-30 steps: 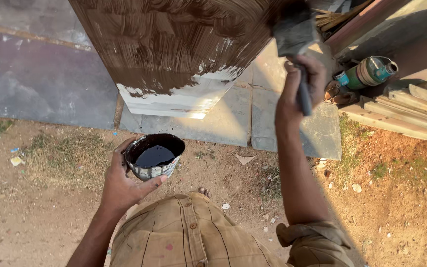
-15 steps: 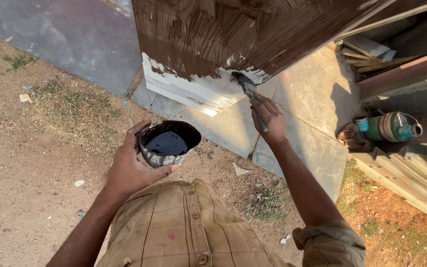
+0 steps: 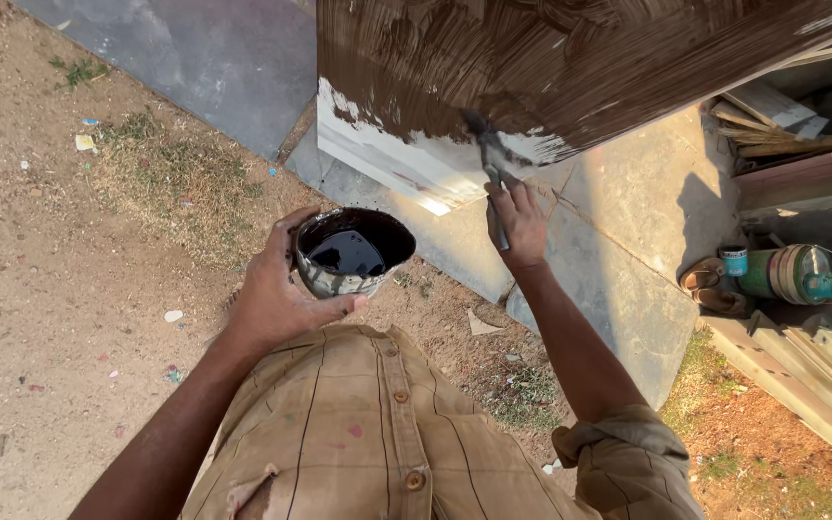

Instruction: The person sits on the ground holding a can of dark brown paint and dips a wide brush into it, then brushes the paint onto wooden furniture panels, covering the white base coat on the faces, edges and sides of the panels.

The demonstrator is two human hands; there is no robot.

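Brown paint going onto a white panel (image 3: 406, 164), lower edge left.

Brush (image 3: 489, 169) pressed to the panel's bottom strip, gripped in the closed right hand (image 3: 517, 223). Upper face (image 3: 570, 58) already streaked dark brown; white band along the lower edge and left corner yet bare. Paint pot (image 3: 351, 252), part full of dark liquid, clasped by the left hand (image 3: 276, 294) just below. Beyond: stone slabs (image 3: 628, 241), sandy ground (image 3: 69, 289), green cylinder (image 3: 792, 274) at right.
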